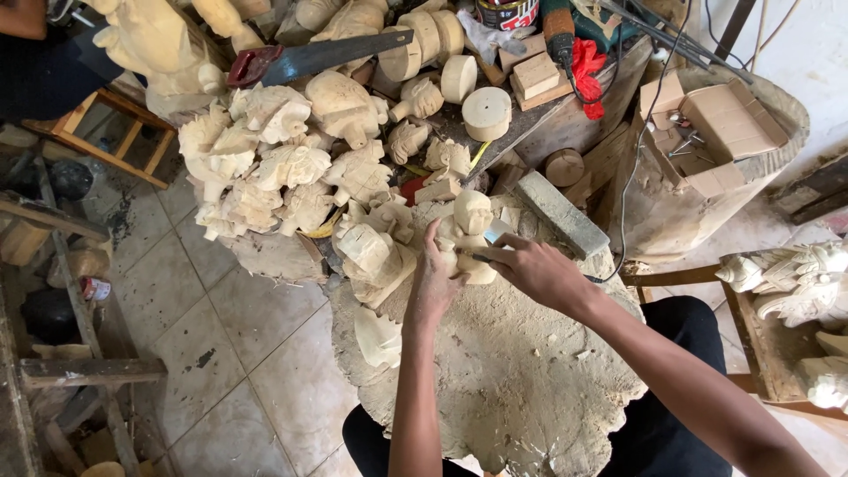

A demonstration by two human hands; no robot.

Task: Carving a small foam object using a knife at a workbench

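Dusty stump top (521, 380) carries pale carving (466, 237), left hand (433, 287) gripping it, right hand (534, 269) pinching chisel (481, 258), tiled floor (221, 336) beside.

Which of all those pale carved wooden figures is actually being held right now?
The small figure standing upright on the stump, gripped by the left hand while the right hand presses a tool against it. The others lie piled behind, untouched.

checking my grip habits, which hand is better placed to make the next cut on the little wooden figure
Probably the right hand: it already holds a thin carving tool with the tip against the pale wooden figure. The left hand is wrapped around the figure's side, steadying it on the stump.
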